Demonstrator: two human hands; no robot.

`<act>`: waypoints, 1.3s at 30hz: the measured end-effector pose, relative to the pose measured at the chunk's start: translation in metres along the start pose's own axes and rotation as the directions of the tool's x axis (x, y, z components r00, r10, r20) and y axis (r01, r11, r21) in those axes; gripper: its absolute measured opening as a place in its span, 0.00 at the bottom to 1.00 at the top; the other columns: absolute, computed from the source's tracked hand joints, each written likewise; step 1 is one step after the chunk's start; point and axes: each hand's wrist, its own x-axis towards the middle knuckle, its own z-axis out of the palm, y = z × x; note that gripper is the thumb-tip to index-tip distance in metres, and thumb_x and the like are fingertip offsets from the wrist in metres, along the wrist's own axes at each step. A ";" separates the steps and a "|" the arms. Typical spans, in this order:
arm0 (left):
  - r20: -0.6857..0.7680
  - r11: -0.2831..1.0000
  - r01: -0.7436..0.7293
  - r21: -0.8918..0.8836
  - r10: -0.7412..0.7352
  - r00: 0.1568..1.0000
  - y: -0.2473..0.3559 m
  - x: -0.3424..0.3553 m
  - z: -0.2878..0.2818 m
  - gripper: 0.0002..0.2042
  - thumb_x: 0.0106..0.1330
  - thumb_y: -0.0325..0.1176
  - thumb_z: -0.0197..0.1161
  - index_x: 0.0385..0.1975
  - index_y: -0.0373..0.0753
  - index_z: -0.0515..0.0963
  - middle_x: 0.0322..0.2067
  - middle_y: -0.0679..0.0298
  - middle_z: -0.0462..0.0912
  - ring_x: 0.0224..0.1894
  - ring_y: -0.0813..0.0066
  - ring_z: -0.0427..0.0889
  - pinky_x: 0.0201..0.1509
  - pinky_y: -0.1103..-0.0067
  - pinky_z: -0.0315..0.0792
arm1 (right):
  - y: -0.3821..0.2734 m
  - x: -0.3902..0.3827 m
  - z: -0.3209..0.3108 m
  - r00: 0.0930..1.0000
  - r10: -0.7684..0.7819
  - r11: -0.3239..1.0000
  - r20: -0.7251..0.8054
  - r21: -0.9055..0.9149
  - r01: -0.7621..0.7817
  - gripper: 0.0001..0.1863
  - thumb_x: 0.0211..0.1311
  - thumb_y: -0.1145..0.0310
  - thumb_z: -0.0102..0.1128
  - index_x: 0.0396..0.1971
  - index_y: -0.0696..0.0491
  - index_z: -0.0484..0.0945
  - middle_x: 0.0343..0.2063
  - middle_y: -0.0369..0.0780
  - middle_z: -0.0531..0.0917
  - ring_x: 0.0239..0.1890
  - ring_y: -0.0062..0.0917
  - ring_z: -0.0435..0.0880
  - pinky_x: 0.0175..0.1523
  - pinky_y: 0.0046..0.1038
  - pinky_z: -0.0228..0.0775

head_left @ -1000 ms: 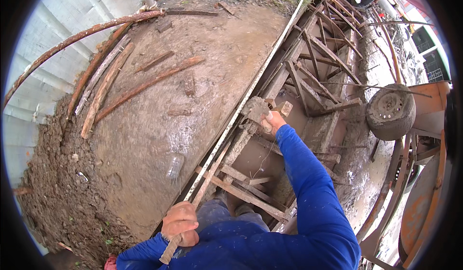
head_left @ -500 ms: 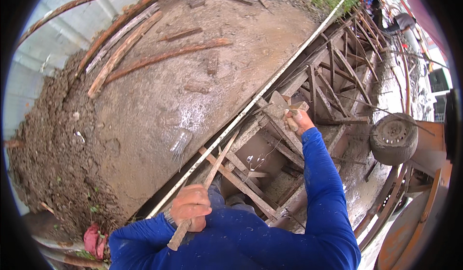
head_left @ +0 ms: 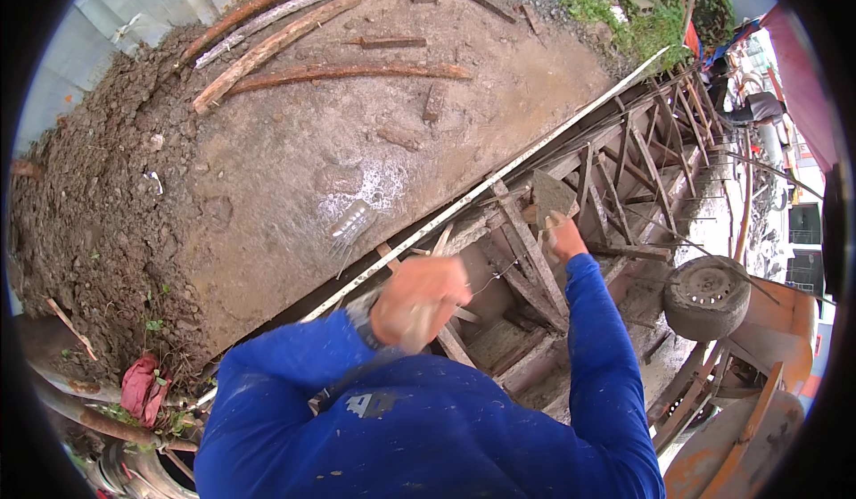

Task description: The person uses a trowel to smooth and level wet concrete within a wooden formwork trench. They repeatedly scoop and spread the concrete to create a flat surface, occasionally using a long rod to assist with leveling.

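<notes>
Fingers (head_left: 552,224) of the right hand (head_left: 567,242) are closed around a muddy trowel (head_left: 553,195), its blade beyond them, at the timber frame (head_left: 534,255). In the blurred left hand (head_left: 423,294), a stick (head_left: 414,328) seems gripped. Trowel work is apparently in hand; a steady blade seems called for.

Motion blur smears the left hand (head_left: 419,298), so its separate fingers cannot be made out, nor the ends of the stick (head_left: 408,325) in it. The right hand (head_left: 564,236) covers the handle of the trowel (head_left: 554,194), while the white bar (head_left: 489,183) is partly hidden behind the left forearm (head_left: 312,352). Far beyond the right hand, another person (head_left: 762,107) is too small to read.
</notes>
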 end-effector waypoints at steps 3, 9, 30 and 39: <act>0.004 0.991 0.129 0.047 -0.129 0.992 -0.003 0.046 0.001 0.07 0.63 0.15 0.57 0.31 0.36 0.78 0.26 0.58 0.81 0.28 0.64 0.82 0.33 0.74 0.76 | -0.079 -0.030 -0.018 0.994 0.108 0.990 0.033 -0.098 -0.104 0.22 0.68 0.65 0.55 0.59 0.58 0.79 0.48 0.60 0.84 0.55 0.55 0.81 0.60 0.44 0.74; -0.073 0.977 -0.150 -0.152 0.141 0.987 0.040 0.114 0.011 0.08 0.60 0.13 0.56 0.29 0.35 0.76 0.28 0.58 0.83 0.29 0.69 0.82 0.33 0.77 0.75 | -0.082 -0.115 -0.034 0.999 0.049 0.991 0.002 -0.122 -0.048 0.22 0.71 0.61 0.54 0.58 0.59 0.79 0.51 0.59 0.83 0.57 0.55 0.80 0.62 0.44 0.73; 0.191 0.998 0.020 -0.057 -0.008 0.981 0.023 -0.081 0.042 0.07 0.47 0.21 0.59 0.26 0.39 0.74 0.22 0.61 0.72 0.23 0.54 0.71 0.27 0.65 0.63 | -0.067 -0.333 0.007 0.821 0.358 0.921 0.444 -0.021 -0.390 0.24 0.71 0.60 0.59 0.61 0.59 0.77 0.49 0.52 0.86 0.53 0.38 0.85 0.58 0.34 0.73; 0.159 0.999 0.004 -0.052 0.004 0.987 0.065 -0.065 0.053 0.04 0.50 0.26 0.60 0.25 0.40 0.73 0.23 0.61 0.72 0.22 0.56 0.72 0.26 0.66 0.66 | -0.063 -0.322 0.020 0.830 0.235 0.914 0.506 0.175 -0.365 0.23 0.76 0.57 0.56 0.64 0.52 0.75 0.24 0.40 0.79 0.16 0.23 0.73 0.21 0.30 0.62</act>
